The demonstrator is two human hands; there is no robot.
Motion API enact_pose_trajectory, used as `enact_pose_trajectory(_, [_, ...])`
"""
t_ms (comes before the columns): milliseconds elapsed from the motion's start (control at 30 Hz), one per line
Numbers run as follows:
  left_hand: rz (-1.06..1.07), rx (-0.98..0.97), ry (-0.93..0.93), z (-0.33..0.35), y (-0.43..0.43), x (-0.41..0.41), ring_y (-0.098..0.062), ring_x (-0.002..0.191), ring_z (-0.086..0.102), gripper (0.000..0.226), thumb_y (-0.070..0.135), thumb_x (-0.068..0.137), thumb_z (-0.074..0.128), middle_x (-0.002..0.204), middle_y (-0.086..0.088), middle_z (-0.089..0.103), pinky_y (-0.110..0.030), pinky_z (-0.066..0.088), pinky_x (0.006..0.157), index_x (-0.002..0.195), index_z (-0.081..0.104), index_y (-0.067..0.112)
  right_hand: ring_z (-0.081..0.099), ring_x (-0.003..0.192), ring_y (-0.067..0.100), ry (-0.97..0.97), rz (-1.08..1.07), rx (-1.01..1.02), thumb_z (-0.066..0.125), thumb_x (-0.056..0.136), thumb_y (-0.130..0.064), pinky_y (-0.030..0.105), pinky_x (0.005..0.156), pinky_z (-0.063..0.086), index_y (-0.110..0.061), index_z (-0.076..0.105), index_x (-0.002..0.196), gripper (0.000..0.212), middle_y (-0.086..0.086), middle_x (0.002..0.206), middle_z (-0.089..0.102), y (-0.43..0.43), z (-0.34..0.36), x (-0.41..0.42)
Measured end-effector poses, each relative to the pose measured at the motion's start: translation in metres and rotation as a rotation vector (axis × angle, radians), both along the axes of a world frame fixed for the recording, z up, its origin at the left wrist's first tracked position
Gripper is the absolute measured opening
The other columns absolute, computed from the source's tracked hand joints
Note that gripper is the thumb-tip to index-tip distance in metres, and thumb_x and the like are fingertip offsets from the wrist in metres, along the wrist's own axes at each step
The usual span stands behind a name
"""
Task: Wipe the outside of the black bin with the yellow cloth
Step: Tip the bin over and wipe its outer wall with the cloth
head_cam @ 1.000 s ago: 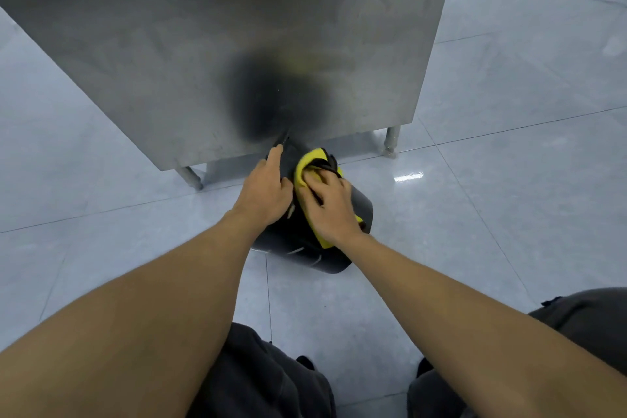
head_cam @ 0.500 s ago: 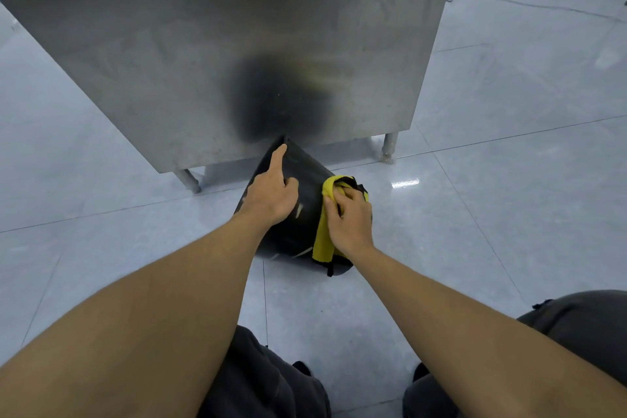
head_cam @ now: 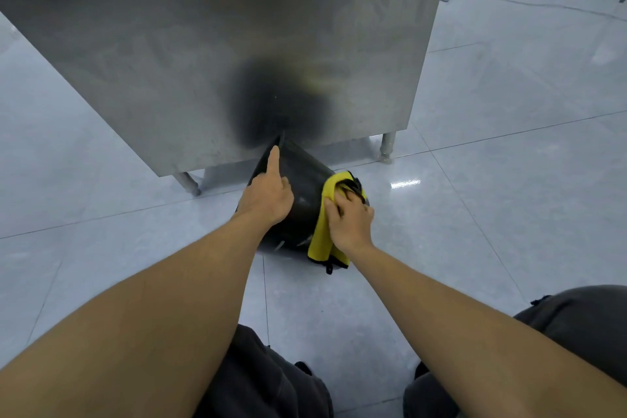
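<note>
The black bin stands tilted on the pale tiled floor, its top leaning against a steel cabinet (a dark blur of the bin reflects in the metal). The left hand lies on the bin's side, forefinger stretched up toward the rim, other fingers curled. The right hand presses the yellow cloth against the bin's right side, fingers bunched on the fabric.

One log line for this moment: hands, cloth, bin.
left hand: steadying black bin | right hand: pressing yellow cloth on bin's side | bin: tilted on floor
</note>
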State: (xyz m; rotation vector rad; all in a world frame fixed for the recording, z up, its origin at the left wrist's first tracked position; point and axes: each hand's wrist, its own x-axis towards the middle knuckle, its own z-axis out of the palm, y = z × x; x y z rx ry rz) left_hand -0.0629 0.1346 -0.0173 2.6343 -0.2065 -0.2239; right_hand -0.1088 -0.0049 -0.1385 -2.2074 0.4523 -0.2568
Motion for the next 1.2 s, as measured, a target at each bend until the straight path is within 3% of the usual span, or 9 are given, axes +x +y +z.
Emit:
enact_pose_trajectory(100, [0.023, -0.002, 0.063, -0.001, 0.004, 0.000, -0.024, 0.075, 0.060, 0.069, 0.027, 0.102, 0.036, 0.080, -0.007, 0.061, -0.042, 0.050, 0.072, 0.158, -0.003, 0.036, 0.054, 0.111, 0.027, 0.003, -0.026, 0.054, 0.044, 0.102, -0.040, 0.029, 0.094, 0.023, -0.025, 0.069, 0.104, 0.029, 0.000, 0.114, 0.064, 0.000, 0.001, 0.000])
enact_pose_trajectory(300, [0.057, -0.156, 0.097, 0.008, -0.011, -0.004, -0.025, 0.096, 0.054, 0.067, 0.023, 0.099, 0.031, 0.110, 0.000, 0.055, -0.041, 0.045, 0.089, 0.159, 0.003, 0.036, 0.053, 0.111, 0.019, -0.359, 0.217, 0.062, 0.056, 0.099, -0.023, 0.025, 0.093, 0.041, -0.019, 0.070, 0.118, 0.023, 0.001, 0.121, 0.063, 0.026, 0.044, 0.001])
enact_pose_trajectory(400, [0.084, -0.170, 0.070, 0.008, -0.012, -0.005, -0.027, 0.092, 0.055, 0.056, 0.020, 0.099, 0.032, 0.103, -0.003, 0.057, -0.037, 0.042, 0.075, 0.153, 0.019, 0.022, 0.047, 0.119, 0.019, -0.298, 0.226, -0.047, 0.054, 0.100, -0.032, 0.034, 0.096, 0.042, -0.027, 0.063, 0.126, 0.028, -0.008, 0.131, 0.059, 0.029, 0.046, -0.001])
enact_pose_trajectory(533, [0.116, -0.227, 0.043, 0.007, -0.009, -0.002, -0.027, 0.078, 0.050, 0.023, 0.009, 0.097, 0.040, 0.081, -0.007, 0.049, -0.033, 0.030, 0.054, 0.116, 0.028, 0.009, 0.038, 0.132, 0.026, -0.027, 0.033, -0.099, 0.041, 0.101, -0.050, 0.051, 0.098, 0.037, -0.036, 0.060, 0.124, 0.033, -0.010, 0.138, 0.056, 0.011, 0.024, -0.008])
enact_pose_trajectory(667, [0.053, -0.132, 0.078, 0.004, 0.003, 0.003, -0.028, 0.082, 0.057, 0.048, 0.010, 0.100, 0.038, 0.095, -0.016, 0.057, -0.037, 0.042, 0.065, 0.145, 0.021, 0.015, 0.038, 0.130, 0.030, 0.075, -0.026, 0.015, 0.039, 0.101, -0.051, 0.050, 0.100, 0.041, -0.033, 0.062, 0.122, 0.037, -0.008, 0.133, 0.057, 0.000, 0.014, -0.011])
enact_pose_trajectory(767, [0.072, -0.174, 0.110, 0.004, 0.005, 0.002, -0.030, 0.082, 0.060, 0.052, 0.015, 0.101, 0.037, 0.097, -0.017, 0.061, -0.045, 0.049, 0.074, 0.150, 0.019, 0.023, 0.052, 0.115, 0.029, -0.078, 0.050, 0.067, 0.040, 0.095, -0.054, 0.048, 0.094, 0.049, -0.034, 0.065, 0.115, 0.038, -0.010, 0.117, 0.065, 0.010, 0.018, -0.006])
enact_pose_trajectory(933, [0.057, -0.258, 0.111, 0.006, -0.003, 0.001, -0.029, 0.089, 0.058, 0.046, 0.014, 0.097, 0.035, 0.104, -0.013, 0.061, -0.037, 0.042, 0.071, 0.141, 0.030, 0.024, 0.058, 0.100, 0.019, -0.350, 0.289, 0.094, 0.062, 0.093, -0.017, 0.038, 0.090, 0.049, -0.018, 0.072, 0.111, 0.021, -0.008, 0.105, 0.068, 0.024, 0.058, 0.004])
enact_pose_trajectory(1067, [0.004, -0.231, 0.126, 0.009, -0.003, -0.001, -0.018, 0.080, 0.055, 0.048, 0.015, 0.097, 0.034, 0.105, -0.011, 0.062, -0.037, 0.043, 0.070, 0.143, 0.033, 0.027, 0.047, 0.121, 0.022, -0.157, 0.143, 0.113, 0.057, 0.093, -0.047, 0.041, 0.103, 0.042, -0.027, 0.050, 0.138, 0.049, 0.002, 0.134, 0.052, 0.019, 0.048, 0.005])
enact_pose_trajectory(1200, [-0.029, -0.194, 0.086, 0.009, -0.005, -0.004, -0.020, 0.083, 0.054, 0.054, 0.016, 0.099, 0.034, 0.111, -0.011, 0.059, -0.036, 0.040, 0.076, 0.152, 0.027, 0.028, 0.045, 0.117, 0.027, -0.043, -0.024, 0.032, 0.052, 0.095, -0.055, 0.047, 0.101, 0.042, -0.032, 0.061, 0.120, 0.036, 0.004, 0.129, 0.047, 0.005, 0.035, 0.001])
